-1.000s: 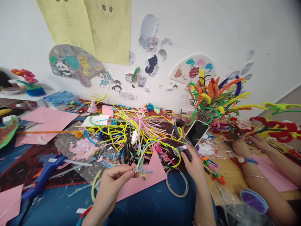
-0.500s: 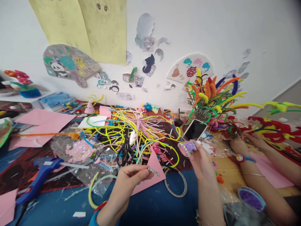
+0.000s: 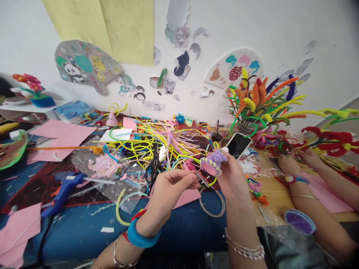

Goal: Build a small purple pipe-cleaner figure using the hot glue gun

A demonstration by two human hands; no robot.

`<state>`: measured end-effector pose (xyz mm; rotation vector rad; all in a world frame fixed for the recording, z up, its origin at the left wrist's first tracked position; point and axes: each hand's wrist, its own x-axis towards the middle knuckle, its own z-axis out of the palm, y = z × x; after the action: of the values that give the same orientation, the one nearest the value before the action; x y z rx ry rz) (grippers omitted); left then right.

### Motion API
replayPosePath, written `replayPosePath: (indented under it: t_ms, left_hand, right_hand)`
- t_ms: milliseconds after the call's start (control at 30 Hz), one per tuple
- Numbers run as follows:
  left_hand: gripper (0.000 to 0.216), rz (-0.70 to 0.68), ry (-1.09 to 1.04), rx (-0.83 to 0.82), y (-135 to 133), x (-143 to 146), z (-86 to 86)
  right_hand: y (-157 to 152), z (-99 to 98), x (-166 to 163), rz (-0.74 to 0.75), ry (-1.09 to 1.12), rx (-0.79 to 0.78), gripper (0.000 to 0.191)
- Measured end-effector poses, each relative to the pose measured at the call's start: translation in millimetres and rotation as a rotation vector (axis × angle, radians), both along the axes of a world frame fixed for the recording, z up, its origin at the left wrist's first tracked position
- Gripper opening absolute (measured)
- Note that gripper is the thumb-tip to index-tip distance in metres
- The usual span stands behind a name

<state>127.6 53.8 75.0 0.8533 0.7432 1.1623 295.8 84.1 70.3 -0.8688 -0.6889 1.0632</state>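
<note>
Between the thumb and fingers of my left hand point(image 3: 178, 185) is a slim silver hair clip point(image 3: 202, 179), pinched at one end. My right hand point(image 3: 234, 173) grips a small purple fuzzy hat point(image 3: 217, 158) with yellow trim, a pink flat base and a white pom-pom point(image 3: 224, 149) at its tip. The hat's base faces left and down, close above the clip; whether they touch I cannot tell. Below my hands lie a pink sheet point(image 3: 186, 198) and a silver ring-shaped coil point(image 3: 212, 214). Black-handled scissors point(image 3: 153, 168) rest just beyond my left hand.
A heap of pipe cleaners point(image 3: 134, 147) covers the table's middle. A blue glue gun point(image 3: 63, 188) lies at left on its cord. A phone point(image 3: 238, 145) and a pipe-cleaner bouquet point(image 3: 252, 104) stand behind my right hand. At right, another person's hands point(image 3: 291, 162) work near red flowers.
My left hand has moved right and up, bringing the clip close to the hat. My right hand has shifted left with the hat, whose pink base is turned more into view.
</note>
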Motion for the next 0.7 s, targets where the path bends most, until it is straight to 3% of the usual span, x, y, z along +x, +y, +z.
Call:
replayPosePath:
  t_ms: [333,700]
  left_hand:
    - [0.01,0.036,-0.084,0.0,3.6,5.5,8.5]
    - [0.013,0.022,-0.139,-0.02,7.3,6.9,2.3]
  right_hand:
    - [-1.4,6.9,-10.9,-0.034,0.031,0.064,0.011]
    - [-7.5,17.3,-14.5,-0.09,-0.178,0.191,0.014]
